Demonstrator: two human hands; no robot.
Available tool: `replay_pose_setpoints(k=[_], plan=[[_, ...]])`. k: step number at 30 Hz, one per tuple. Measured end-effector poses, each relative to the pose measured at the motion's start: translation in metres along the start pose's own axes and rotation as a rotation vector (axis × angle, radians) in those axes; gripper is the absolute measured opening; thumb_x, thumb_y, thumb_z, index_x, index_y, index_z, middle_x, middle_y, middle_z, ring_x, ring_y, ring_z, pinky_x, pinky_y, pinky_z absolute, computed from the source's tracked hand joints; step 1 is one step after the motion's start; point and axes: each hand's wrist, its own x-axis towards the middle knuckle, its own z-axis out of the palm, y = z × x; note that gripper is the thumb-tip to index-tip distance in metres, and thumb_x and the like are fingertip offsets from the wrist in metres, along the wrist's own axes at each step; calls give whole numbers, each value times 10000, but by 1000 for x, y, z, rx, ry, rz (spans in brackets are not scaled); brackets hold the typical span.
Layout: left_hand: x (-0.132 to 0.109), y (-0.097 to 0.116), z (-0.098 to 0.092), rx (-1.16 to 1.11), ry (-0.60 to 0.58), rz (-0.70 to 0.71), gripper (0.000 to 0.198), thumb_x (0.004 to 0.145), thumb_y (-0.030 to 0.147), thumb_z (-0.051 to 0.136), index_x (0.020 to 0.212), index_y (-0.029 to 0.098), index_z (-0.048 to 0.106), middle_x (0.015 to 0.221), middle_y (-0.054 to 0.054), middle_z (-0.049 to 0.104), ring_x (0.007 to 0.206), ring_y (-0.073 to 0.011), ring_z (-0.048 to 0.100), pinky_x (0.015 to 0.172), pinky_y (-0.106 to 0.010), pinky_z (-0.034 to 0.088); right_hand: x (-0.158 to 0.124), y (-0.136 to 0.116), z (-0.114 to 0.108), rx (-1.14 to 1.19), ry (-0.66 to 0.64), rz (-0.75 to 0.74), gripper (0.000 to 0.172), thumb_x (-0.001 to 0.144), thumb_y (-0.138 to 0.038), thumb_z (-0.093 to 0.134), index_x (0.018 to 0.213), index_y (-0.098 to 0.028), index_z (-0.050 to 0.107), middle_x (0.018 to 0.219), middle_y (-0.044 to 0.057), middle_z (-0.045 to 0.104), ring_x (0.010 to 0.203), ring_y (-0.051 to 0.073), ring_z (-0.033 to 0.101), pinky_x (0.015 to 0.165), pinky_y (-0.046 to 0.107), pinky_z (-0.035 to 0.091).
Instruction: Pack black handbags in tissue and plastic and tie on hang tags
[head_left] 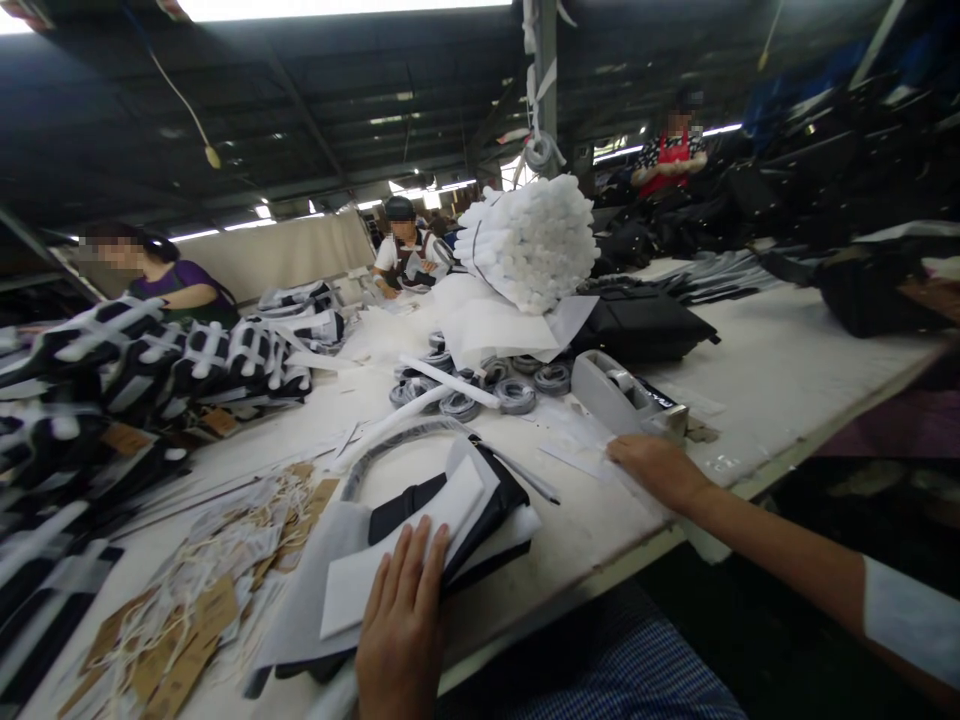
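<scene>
A black handbag [491, 515] lies on the table in front of me, its handle [397, 435] wrapped in clear plastic. White foam sheet [405, 560] and thin white paper [311, 575] cover its front. My left hand [405, 620] rests flat on the foam with the fingers stretched out. To the right, my right hand [656, 468] is closed just in front of a grey tape dispenser [611, 390]. Its fingertips are pressed together beside clear plastic pieces [574, 440]; whatever they pinch is too small to make out.
Paper tags with strings [202, 610] lie at left, below stacked wrapped black bags [202, 350]. Behind the handbag are grey coiled straps [515, 395], a bundle of white foam rods [529, 245] and another black bag [645, 320]. Several people [409, 250] work farther back.
</scene>
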Motion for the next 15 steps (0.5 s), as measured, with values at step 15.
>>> replay_pose_setpoints(k=[15], plan=[[-1,-7,8,48,31,32,772,892,31,416,1602,254,211,1583,-36,430,1440,-245,432,1193,-407,346,48,-8,1,140,-3,-22,268,860,-36,526,967,-176,728,1063,95,757,981,223,706,897,368,557]])
